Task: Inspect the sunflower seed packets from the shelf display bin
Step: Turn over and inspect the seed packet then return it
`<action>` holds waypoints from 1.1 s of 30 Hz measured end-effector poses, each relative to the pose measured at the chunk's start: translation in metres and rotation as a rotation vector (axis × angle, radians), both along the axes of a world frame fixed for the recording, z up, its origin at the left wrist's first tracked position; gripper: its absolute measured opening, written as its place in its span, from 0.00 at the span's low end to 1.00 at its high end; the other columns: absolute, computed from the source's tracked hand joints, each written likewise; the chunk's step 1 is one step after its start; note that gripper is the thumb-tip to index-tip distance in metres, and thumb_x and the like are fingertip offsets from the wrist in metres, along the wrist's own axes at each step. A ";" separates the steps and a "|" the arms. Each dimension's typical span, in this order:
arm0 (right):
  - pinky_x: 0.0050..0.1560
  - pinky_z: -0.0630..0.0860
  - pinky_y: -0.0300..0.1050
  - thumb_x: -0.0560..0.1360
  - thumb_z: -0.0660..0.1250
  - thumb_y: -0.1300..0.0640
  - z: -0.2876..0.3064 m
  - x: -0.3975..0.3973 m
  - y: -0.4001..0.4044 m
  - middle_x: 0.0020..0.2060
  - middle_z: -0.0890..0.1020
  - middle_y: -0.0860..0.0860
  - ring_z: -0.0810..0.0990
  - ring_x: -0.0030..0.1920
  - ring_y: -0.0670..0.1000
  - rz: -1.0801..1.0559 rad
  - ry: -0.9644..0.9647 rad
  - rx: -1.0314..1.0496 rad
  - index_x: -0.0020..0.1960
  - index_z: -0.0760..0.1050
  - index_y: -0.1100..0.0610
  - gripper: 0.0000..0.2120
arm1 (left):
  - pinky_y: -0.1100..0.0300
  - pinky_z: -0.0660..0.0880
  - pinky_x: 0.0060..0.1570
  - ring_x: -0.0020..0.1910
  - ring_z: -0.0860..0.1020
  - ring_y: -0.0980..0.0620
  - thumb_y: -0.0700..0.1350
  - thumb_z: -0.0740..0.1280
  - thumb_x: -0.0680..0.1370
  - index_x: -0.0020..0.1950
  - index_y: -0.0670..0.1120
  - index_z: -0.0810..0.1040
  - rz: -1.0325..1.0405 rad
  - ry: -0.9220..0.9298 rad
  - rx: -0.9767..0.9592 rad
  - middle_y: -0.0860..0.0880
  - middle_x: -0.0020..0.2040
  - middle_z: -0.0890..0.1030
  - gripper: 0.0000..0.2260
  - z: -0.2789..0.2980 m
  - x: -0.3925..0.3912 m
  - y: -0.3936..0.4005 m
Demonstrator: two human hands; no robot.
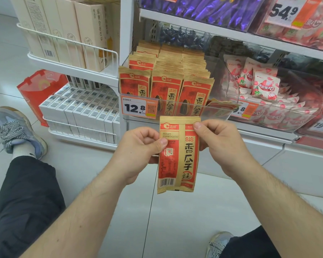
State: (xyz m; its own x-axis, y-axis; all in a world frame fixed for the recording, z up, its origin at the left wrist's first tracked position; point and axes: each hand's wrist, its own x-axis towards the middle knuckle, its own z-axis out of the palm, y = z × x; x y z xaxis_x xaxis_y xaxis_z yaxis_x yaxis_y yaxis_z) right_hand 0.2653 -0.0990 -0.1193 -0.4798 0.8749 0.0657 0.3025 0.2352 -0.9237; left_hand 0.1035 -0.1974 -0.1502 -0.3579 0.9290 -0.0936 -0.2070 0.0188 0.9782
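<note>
A tan and red sunflower seed packet [177, 164] hangs upright in front of me, its printed back with date code and barcode facing the camera. My left hand [138, 151] pinches its left edge with thumb on the front. My right hand [218, 144] pinches its upper right corner. Behind it, the clear display bin [220, 112] on the shelf holds several rows of matching packets [166, 86] standing upright, with a 12.8 price tag [138, 108] on its front.
A bin of pink and white candy bags [265, 94] sits to the right. Purple packets [203, 8] fill the shelf above. White wire racks with boxes [78, 108] stand at left beside a red bag [37, 90]. My knees and shoes are on the tiled floor.
</note>
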 end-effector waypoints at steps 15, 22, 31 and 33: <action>0.47 0.80 0.56 0.79 0.66 0.53 0.001 0.000 -0.001 0.40 0.86 0.54 0.82 0.43 0.63 0.075 -0.038 -0.032 0.45 0.82 0.58 0.11 | 0.61 0.76 0.27 0.30 0.82 0.52 0.37 0.66 0.78 0.41 0.40 0.74 0.048 -0.052 0.031 0.47 0.32 0.83 0.06 0.004 -0.003 0.000; 0.39 0.78 0.43 0.78 0.67 0.53 -0.001 0.002 0.000 0.39 0.86 0.56 0.79 0.37 0.54 0.122 -0.069 -0.052 0.46 0.82 0.61 0.11 | 0.61 0.76 0.26 0.28 0.81 0.53 0.37 0.65 0.79 0.41 0.41 0.74 0.091 -0.118 0.028 0.47 0.31 0.83 0.07 0.004 -0.005 0.003; 0.47 0.80 0.53 0.78 0.67 0.53 0.000 0.003 -0.002 0.39 0.86 0.54 0.81 0.38 0.58 0.151 -0.116 -0.063 0.46 0.83 0.59 0.10 | 0.59 0.77 0.28 0.30 0.81 0.51 0.38 0.64 0.80 0.40 0.42 0.75 0.117 -0.189 0.018 0.47 0.32 0.83 0.08 0.001 -0.009 0.006; 0.48 0.81 0.55 0.78 0.67 0.54 0.000 0.003 -0.003 0.39 0.87 0.54 0.83 0.40 0.60 0.169 -0.124 -0.070 0.47 0.82 0.60 0.10 | 0.58 0.78 0.29 0.30 0.81 0.51 0.39 0.64 0.80 0.42 0.42 0.76 0.122 -0.214 0.014 0.46 0.33 0.83 0.07 -0.001 -0.011 0.007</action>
